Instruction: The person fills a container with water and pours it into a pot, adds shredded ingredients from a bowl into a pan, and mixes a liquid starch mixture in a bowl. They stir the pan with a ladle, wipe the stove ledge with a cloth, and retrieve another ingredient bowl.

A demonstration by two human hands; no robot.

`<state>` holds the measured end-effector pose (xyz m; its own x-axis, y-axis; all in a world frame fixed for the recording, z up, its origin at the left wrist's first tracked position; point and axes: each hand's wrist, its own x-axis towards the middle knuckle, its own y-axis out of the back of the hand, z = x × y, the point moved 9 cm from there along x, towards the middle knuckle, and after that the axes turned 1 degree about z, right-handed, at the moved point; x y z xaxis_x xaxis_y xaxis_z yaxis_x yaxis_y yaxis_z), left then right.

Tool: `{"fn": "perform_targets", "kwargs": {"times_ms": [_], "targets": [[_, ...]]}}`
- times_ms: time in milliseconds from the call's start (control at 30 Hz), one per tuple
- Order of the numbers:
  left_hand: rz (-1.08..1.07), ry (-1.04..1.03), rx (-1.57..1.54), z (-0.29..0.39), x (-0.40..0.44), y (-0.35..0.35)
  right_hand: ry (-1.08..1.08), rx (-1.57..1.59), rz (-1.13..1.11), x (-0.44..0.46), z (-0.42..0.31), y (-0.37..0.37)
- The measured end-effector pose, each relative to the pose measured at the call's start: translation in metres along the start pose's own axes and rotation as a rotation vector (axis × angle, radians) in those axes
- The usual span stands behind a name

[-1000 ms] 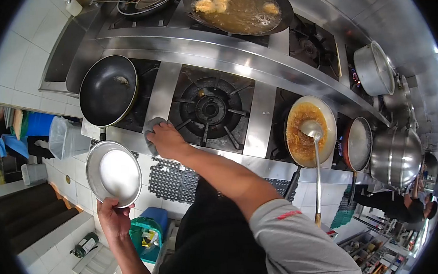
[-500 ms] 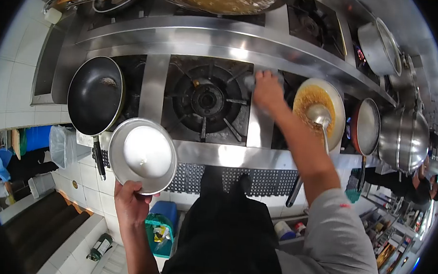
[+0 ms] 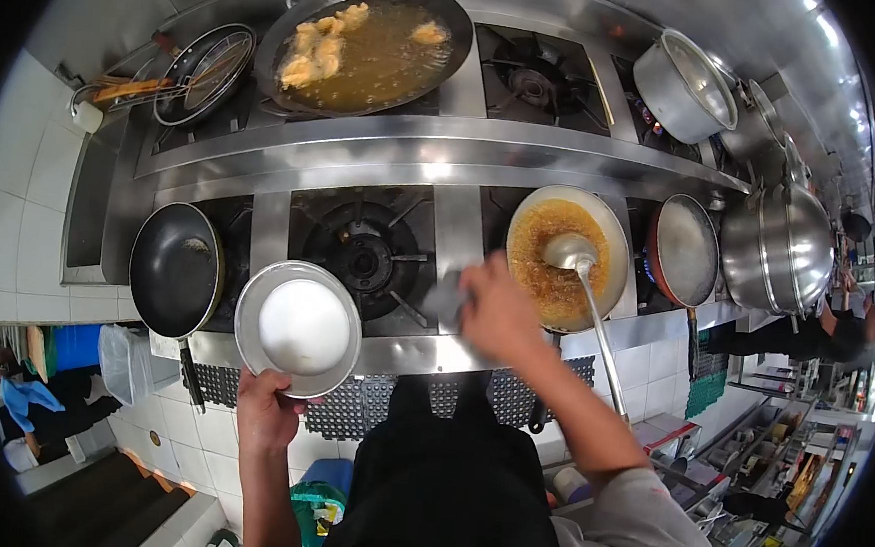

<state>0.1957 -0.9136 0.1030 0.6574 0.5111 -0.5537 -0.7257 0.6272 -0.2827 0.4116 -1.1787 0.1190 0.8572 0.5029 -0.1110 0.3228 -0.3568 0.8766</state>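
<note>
My left hand (image 3: 269,414) grips the near rim of a metal bowl (image 3: 315,385) that holds a white liquid (image 3: 304,321). The bowl is held in front of the stove edge, beside a black frying pan (image 3: 172,267). Over the steel strip right of the unlit middle burner (image 3: 366,257), my right hand (image 3: 503,313) is closed on a grey, blurred wad that looks like a cloth (image 3: 446,302). Just right of that hand stands a pan of bubbling orange-brown sauce (image 3: 536,224), a ladle (image 3: 571,252) resting in it with its handle toward me.
On the back row, a large wok (image 3: 462,34) holds oil with frying golden pieces. A strainer (image 3: 219,70) lies in a pan at back left. To the right are a red-sided pan (image 3: 684,254), a grey pot (image 3: 669,92) and large steel bowls (image 3: 780,249).
The view has tilted up, showing more of the back wok. My right hand has drawn the grey wad back toward the stove's front edge. My left hand still holds the bowl.
</note>
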Motion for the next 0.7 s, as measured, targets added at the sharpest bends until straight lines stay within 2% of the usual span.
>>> {"fn": "perform_targets", "kwargs": {"times_ms": [67, 100, 133, 200, 267, 300, 367, 400, 500, 533, 600, 667, 700], "targets": [[-0.01, 0.001, -0.016, 0.0, -0.005, -0.017, -0.055, -0.031, 0.205, 0.056, 0.045, 0.061], [-0.01, 0.007, -0.018, 0.001, -0.011, -0.024, -0.166, -0.046, 0.279, 0.075, 0.062, 0.098], [-0.002, 0.013, -0.02, 0.001, -0.015, -0.025, -0.126, -0.15, 0.398, 0.106, 0.104, 0.112], [0.033, 0.018, -0.062, -0.003, -0.021, -0.023, -0.265, -0.194, 0.477, 0.164, 0.19, 0.126], [0.07, 0.034, -0.08, -0.007, -0.025, -0.014, -0.267, -0.254, 0.288, 0.226, 0.275, 0.097], [0.111, 0.019, -0.095, -0.006, -0.029, -0.01, -0.301, -0.207, 0.312, 0.236, 0.275, 0.077], [0.135, 0.025, -0.101, -0.009, -0.03, 0.004, -0.373, -0.122, 0.373, 0.246, 0.262, 0.061], [0.135, 0.038, -0.098, -0.012, -0.03, 0.01, -0.339, -0.089, 0.391, 0.252, 0.242, 0.045], [0.14, 0.032, -0.084, -0.013, -0.026, 0.016, -0.231, -0.06, 0.44, 0.256, 0.123, 0.001], [0.143, 0.028, -0.079, -0.013, -0.024, 0.013, -0.176, 0.01, 0.361, 0.256, 0.084, -0.01], [0.164, 0.018, -0.067, -0.013, -0.021, 0.008, 0.118, -0.03, 0.303, 0.268, 0.032, -0.05], [0.172, 0.029, -0.04, -0.014, -0.018, 0.004, 0.317, -0.076, 0.098, 0.257, -0.015, -0.063], [0.166, 0.039, -0.041, -0.015, -0.018, -0.001, 0.364, -0.2, -0.02, 0.256, -0.022, -0.08]]}}
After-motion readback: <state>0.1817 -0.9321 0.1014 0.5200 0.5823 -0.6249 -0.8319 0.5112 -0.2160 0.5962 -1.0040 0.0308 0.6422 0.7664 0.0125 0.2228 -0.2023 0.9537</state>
